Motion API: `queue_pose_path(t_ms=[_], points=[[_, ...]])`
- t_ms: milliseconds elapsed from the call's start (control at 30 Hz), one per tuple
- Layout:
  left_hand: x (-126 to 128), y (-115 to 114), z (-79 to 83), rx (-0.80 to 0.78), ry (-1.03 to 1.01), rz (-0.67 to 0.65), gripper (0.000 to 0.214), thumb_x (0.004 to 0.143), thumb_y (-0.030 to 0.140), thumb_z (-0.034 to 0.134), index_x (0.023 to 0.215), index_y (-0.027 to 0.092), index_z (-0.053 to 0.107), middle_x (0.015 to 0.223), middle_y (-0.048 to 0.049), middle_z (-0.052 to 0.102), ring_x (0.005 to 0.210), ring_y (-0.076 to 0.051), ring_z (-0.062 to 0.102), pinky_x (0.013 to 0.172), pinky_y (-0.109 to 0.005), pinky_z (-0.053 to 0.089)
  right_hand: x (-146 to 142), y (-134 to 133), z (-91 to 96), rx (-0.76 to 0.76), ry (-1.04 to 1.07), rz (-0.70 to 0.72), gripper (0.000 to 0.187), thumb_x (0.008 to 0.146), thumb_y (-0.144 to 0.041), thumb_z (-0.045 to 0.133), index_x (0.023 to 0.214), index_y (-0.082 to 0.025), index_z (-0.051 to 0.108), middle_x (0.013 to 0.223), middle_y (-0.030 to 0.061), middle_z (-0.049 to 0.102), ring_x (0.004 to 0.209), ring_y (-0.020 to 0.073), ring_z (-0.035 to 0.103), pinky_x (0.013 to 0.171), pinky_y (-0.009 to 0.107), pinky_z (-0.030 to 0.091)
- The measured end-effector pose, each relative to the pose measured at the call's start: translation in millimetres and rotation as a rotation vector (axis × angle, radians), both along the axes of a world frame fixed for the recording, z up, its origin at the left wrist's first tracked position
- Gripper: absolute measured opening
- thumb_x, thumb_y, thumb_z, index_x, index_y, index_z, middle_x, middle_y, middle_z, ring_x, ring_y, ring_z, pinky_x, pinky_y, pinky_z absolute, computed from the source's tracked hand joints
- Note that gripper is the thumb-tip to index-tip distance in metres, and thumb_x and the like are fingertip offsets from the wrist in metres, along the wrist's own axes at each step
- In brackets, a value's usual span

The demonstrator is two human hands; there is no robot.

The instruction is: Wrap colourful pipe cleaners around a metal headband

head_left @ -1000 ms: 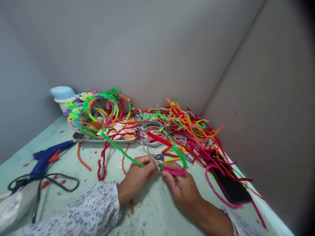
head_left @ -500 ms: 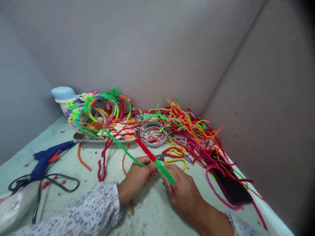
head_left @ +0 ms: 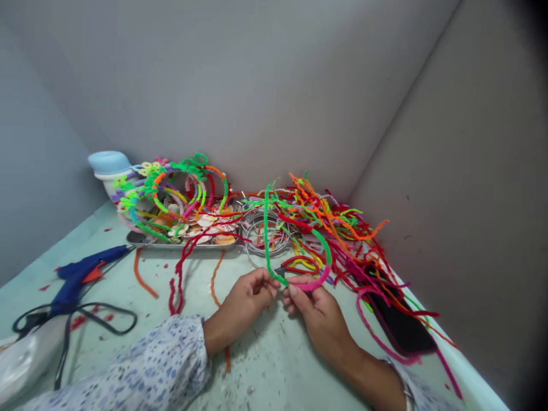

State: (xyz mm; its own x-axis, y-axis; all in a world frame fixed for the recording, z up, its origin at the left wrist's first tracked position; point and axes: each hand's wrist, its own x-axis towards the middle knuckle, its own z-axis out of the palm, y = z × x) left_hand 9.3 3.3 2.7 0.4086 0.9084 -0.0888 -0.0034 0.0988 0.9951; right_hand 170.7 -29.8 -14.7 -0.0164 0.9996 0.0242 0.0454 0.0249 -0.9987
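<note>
My left hand (head_left: 244,299) pinches a long green pipe cleaner (head_left: 266,234) that stands up from my fingertips toward the pile. My right hand (head_left: 314,311) pinches the pink end of a curved headband (head_left: 319,257) wrapped in pink, green and red fuzz, which arches up and back over the scissors. The two hands meet fingertip to fingertip above the pale green table (head_left: 265,365).
A heap of coloured pipe cleaners (head_left: 338,222) fills the back right corner. Scissors with red and yellow handles (head_left: 299,265) and bare wire hoops (head_left: 261,231) lie behind my hands. A metal tray (head_left: 171,240) with finished headbands, a blue glue gun (head_left: 81,274), a black phone (head_left: 398,325).
The green pipe cleaner swung from lying out to the left to standing upright. The headband turned from edge-on back to an open arch, and both hands shifted slightly back.
</note>
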Motion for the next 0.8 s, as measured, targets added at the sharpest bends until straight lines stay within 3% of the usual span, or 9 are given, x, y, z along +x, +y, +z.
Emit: queue_pose_path(t_ms=[200,400,800], points=[[-0.2,3.2,-0.5,-0.023,-0.007,0.018,0.014,0.079,0.029,0.059,0.078,0.015,0.055,0.061,0.0038,0.048,0.051,-0.008,0.040,0.050,-0.022,0.031,0.0,2.6,2.7,-0.077,0.185,0.022,0.036,0.082,-0.048,0.062,0.095,-0.014,0.058,0.079,0.0059,0.067,0.063,0.0146,0.061,0.059,0.028,0.050],[-2.1,3.8,-3.7,-0.049,-0.028,0.004,0.019,0.082,0.033,0.058,0.081,0.014,0.056,0.067,0.0019,0.051,0.051,-0.007,0.041,0.049,-0.021,0.029,2.5,3.9,1.1,-0.128,0.291,0.074,0.033,0.081,-0.045,0.063,0.092,-0.015,0.058,0.074,0.0034,0.066,0.058,0.0130,0.060,0.053,0.025,0.048],[-3.0,1.4,-1.2,-0.054,-0.043,0.014,0.022,0.082,0.035,0.060,0.077,0.015,0.053,0.065,0.0035,0.050,0.053,-0.007,0.042,0.051,-0.021,0.030,2.5,5.0,0.1,-0.153,0.359,0.100,0.028,0.081,-0.042,0.063,0.089,-0.015,0.059,0.073,0.0031,0.066,0.057,0.0117,0.061,0.049,0.022,0.046]])
